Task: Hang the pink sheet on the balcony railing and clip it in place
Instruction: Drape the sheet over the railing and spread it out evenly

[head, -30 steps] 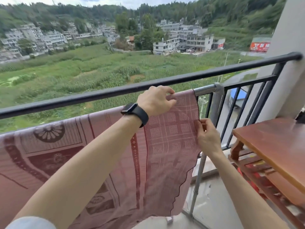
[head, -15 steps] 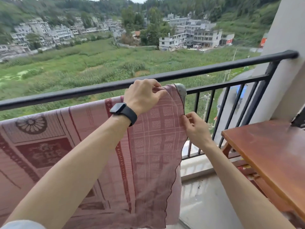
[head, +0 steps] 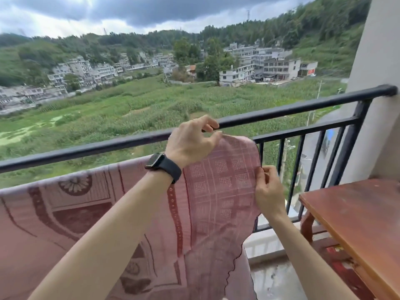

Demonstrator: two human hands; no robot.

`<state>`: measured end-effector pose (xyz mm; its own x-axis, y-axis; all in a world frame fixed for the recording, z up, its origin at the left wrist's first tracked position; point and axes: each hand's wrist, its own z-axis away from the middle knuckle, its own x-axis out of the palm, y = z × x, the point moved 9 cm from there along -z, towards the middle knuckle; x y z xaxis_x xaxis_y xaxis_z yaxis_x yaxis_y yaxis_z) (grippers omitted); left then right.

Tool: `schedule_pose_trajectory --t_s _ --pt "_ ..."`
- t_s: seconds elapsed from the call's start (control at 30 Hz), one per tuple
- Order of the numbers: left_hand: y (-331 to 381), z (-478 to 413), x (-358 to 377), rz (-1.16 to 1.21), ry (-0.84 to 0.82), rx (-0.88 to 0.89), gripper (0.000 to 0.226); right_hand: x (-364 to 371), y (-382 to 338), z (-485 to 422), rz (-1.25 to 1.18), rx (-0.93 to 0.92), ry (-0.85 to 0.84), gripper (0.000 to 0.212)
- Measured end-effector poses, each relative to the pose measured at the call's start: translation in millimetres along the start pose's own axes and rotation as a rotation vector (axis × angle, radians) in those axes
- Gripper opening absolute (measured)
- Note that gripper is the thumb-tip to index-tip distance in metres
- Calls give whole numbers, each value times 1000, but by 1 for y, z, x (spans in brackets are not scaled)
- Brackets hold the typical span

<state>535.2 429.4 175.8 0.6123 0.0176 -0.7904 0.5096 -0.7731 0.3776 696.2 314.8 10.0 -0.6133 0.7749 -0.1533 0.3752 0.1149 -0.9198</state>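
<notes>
Left grip (head: 190, 144), right grip (head: 268, 189): fingertip pinches.

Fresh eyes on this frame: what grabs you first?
The patterned pink sheet fills the lower left, hanging just below the black railing. Both hands are at its right end: the left hand, with a dark watch on its wrist, holds the top edge, and the right hand pinches the side edge. Beyond lie a green field and a hillside village; a wooden table sits at right.
</notes>
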Motion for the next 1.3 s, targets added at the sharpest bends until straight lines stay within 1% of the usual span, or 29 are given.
schedule_pose_trajectory --t_s 0.07,0.1,0.17,0.2,0.23,0.3,0.33,0.37,0.4,0.43,0.47,0.53,0.57,0.6,0.7,0.77,0.87,0.9,0.97,1.03,1.1,1.17,1.23,1.3 --pt "-8 -2 17 -77 -119 -23 41 -4 39 16 74 93 -68 20" --pt "-14 -3 26 -110 -178 -47 44 -5 49 19 72 117 -85 20" --pt "-18 -3 39 -180 -266 -77 41 -6 48 17 -14 105 -92 19" --pt "-15 -4 43 -195 -271 -75 39 -3 44 13 -56 109 -132 21" --pt "-12 -5 43 -184 -252 -71 37 4 43 11 -72 125 -215 26" --pt "-5 -7 43 -148 -204 -66 33 25 52 18 -11 185 -444 39" --pt "-3 -8 44 -145 -185 -63 33 36 60 26 37 210 -548 41" --pt "0 -8 45 -149 -169 -60 32 43 72 32 108 221 -603 39" --pt "0 -7 45 -153 -149 -55 31 44 81 34 170 219 -604 35" --pt "1 -6 45 -157 -118 -43 30 40 85 33 198 211 -553 30" --pt "3 -4 44 -163 -75 -23 30 31 89 29 178 207 -461 27" --pt "8 3 43 -187 35 61 32 4 90 20 58 197 -223 22" --pt "11 9 45 -202 89 117 32 -8 91 20 14 195 -140 21" --pt "12 15 48 -219 135 165 33 -12 95 22 6 201 -102 20" --pt "9 31 61 -334 215 222 42 -7 113 41 96 252 -99 14" --pt "11 44 67 -411 252 269 51 -7 122 54 106 276 -69 11" --pt "3 82 70 -420 296 290 55 -2 117 79 84 224 -61 6" --pt "-9 101 75 -422 280 252 56 3 111 89 97 175 -80 7" --pt "-50 144 89 -408 189 91 57 24 101 111 134 62 -181 10" --pt "-105 201 106 -403 37 -147 57 57 92 135 185 -51 -343 7" --pt "-155 269 114 -411 -118 -376 58 97 79 160 266 -203 -501 14" --pt "-194 338 109 -399 -227 -586 58 138 66 187 319 -289 -649 16" --pt "-221 397 89 -390 -288 -756 59 181 50 217 321 -348 -790 17" --pt "-240 444 56 -403 -276 -886 59 225 26 251 296 -432 -918 21"
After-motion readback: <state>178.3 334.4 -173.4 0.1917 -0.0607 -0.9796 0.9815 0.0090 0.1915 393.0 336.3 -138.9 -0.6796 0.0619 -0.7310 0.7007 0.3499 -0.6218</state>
